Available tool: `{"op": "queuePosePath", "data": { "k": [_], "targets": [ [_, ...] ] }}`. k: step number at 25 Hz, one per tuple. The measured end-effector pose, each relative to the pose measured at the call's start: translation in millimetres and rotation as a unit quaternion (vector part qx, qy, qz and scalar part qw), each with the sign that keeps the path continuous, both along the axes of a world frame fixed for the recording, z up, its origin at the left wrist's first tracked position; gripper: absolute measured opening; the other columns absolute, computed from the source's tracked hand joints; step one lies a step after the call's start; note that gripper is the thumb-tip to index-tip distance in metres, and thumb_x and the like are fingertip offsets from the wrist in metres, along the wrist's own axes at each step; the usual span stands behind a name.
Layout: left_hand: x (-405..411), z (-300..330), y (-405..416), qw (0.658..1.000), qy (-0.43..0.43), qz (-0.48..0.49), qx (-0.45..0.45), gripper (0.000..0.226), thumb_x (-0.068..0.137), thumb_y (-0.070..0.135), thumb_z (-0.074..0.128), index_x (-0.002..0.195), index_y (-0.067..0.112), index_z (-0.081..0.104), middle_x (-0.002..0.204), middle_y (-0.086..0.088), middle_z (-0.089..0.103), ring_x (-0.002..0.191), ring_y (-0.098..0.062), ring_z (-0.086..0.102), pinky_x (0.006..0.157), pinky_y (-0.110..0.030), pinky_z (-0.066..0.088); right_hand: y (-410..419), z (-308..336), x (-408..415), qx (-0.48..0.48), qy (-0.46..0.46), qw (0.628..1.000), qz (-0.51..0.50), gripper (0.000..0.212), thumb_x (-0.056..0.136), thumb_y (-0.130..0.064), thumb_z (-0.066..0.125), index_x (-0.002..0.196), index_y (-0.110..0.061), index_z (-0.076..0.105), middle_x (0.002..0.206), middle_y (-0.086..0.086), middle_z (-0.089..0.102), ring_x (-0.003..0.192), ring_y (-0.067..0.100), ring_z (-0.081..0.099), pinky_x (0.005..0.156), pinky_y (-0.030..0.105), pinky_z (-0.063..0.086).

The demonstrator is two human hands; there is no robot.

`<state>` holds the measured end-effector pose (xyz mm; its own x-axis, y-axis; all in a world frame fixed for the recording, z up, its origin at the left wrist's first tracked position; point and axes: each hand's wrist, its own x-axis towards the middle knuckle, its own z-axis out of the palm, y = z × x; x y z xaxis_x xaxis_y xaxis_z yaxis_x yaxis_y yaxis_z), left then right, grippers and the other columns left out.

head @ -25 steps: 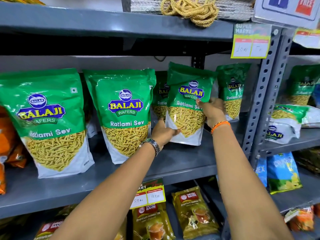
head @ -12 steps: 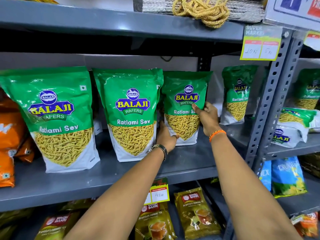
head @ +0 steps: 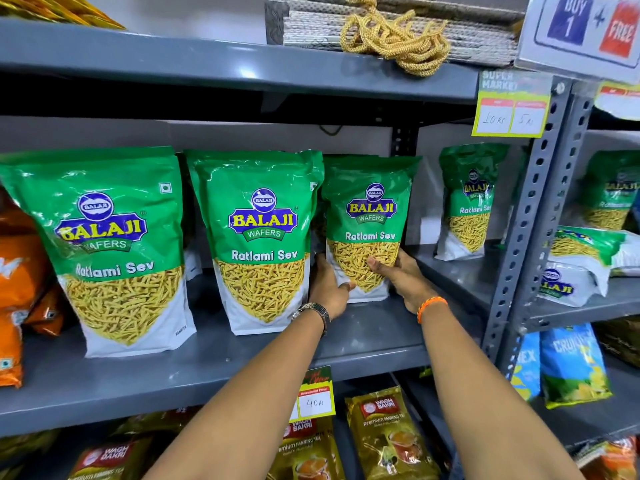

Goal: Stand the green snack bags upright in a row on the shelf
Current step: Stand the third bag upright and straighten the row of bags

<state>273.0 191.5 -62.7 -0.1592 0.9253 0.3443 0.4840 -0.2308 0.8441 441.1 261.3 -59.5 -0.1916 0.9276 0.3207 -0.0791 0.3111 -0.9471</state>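
Note:
Green snack bags stand upright on the grey shelf. One large bag is at the left and a second stands beside it. A third green bag stands further back, with both hands on its lower part. My left hand grips its bottom left corner, thumb across the front. My right hand holds its bottom right side, fingers on the front. A fourth green bag stands alone at the back right. More green bags are partly hidden behind the front ones.
Orange bags crowd the shelf's left end. A perforated upright post bounds the right side, with more green bags lying beyond it. Tea packets sit on the shelf below. A price tag hangs from the upper shelf.
The third bag went from lifted and tilted to standing on the shelf further back. Both hands slid down from its middle to its lower corners.

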Motion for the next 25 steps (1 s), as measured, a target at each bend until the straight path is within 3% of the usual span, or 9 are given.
{"op": "queuePosePath", "data": {
  "k": [5, 9, 11, 14, 17, 22, 25],
  "targets": [
    [1.5, 6.6, -8.5, 0.998, 0.048, 0.004, -0.049, 0.099, 0.092, 0.012, 0.068, 0.16, 0.009, -0.004, 0.165, -0.016, 0.031, 0.149, -0.033, 0.038, 0.122, -0.038, 0.032, -14.1, -1.9, -0.2, 0.004, 0.001, 1.0, -0.007, 0.08, 0.052, -0.05, 0.092, 0.123, -0.023, 0.067, 0.116, -0.005, 0.077, 0.11, 0.011, 0.071, 0.096, 0.029, 0.052],
    [3.0, 7.7, -23.0, 0.995, 0.089, 0.01, -0.054, 0.089, 0.093, 0.017, 0.068, 0.156, -0.001, 0.008, 0.161, -0.021, 0.038, 0.146, -0.035, 0.041, 0.118, -0.044, 0.036, -31.1, -3.4, 3.6, 0.006, -0.002, 1.0, -0.007, 0.078, 0.059, -0.047, 0.089, 0.129, -0.023, 0.064, 0.113, -0.011, 0.078, 0.105, 0.003, 0.072, 0.088, 0.022, 0.051],
    [4.0, 6.3, -31.7, 0.994, 0.098, 0.01, -0.042, 0.088, 0.093, 0.018, 0.069, 0.155, -0.003, 0.01, 0.163, -0.019, 0.033, 0.149, -0.034, 0.036, 0.121, -0.043, 0.033, -38.2, -3.9, 4.2, 0.01, -0.007, 1.0, -0.008, 0.074, 0.064, -0.044, 0.088, 0.131, -0.023, 0.063, 0.111, -0.014, 0.078, 0.101, -0.002, 0.071, 0.084, 0.018, 0.05],
    [4.9, 4.5, -41.2, 0.994, 0.11, 0.022, -0.009, 0.081, 0.091, 0.017, 0.071, 0.15, -0.003, 0.019, 0.16, -0.018, 0.034, 0.148, -0.032, 0.037, 0.119, -0.034, 0.031, -44.3, -3.9, 6.6, 0.008, -0.017, 1.0, -0.009, 0.065, 0.075, -0.034, 0.086, 0.133, -0.022, 0.061, 0.119, -0.006, 0.076, 0.109, 0.005, 0.07, 0.095, 0.026, 0.05],
    [5.9, 3.8, -47.8, 0.994, 0.108, 0.02, -0.01, 0.081, 0.09, 0.019, 0.072, 0.149, -0.001, 0.02, 0.158, -0.019, 0.035, 0.148, -0.032, 0.037, 0.118, -0.034, 0.03, -50.7, -3.9, 9.3, 0.005, -0.025, 1.0, -0.002, 0.064, 0.078, -0.033, 0.084, 0.136, -0.022, 0.059, 0.124, -0.002, 0.074, 0.114, 0.01, 0.068, 0.101, 0.029, 0.048],
    [5.8, 0.9, -53.7, 0.992, 0.121, 0.02, -0.005, 0.078, 0.09, 0.023, 0.072, 0.145, 0.0, 0.023, 0.154, -0.02, 0.039, 0.145, -0.033, 0.039, 0.117, -0.036, 0.033, -60.6, -3.9, 11.3, 0.01, -0.026, 1.0, -0.003, 0.07, 0.071, -0.038, 0.084, 0.134, -0.024, 0.06, 0.118, -0.01, 0.076, 0.103, -0.002, 0.071, 0.086, 0.017, 0.051],
    [4.7, -2.1, -54.6, 0.993, 0.116, 0.022, 0.006, 0.076, 0.09, 0.024, 0.073, 0.144, 0.0, 0.025, 0.153, -0.019, 0.04, 0.144, -0.034, 0.04, 0.115, -0.035, 0.033, -62.6, -2.8, 12.5, 0.011, -0.032, 0.999, 0.001, 0.071, 0.068, -0.042, 0.085, 0.133, -0.026, 0.06, 0.116, -0.011, 0.076, 0.104, -0.002, 0.071, 0.086, 0.017, 0.051]
  ]
}}
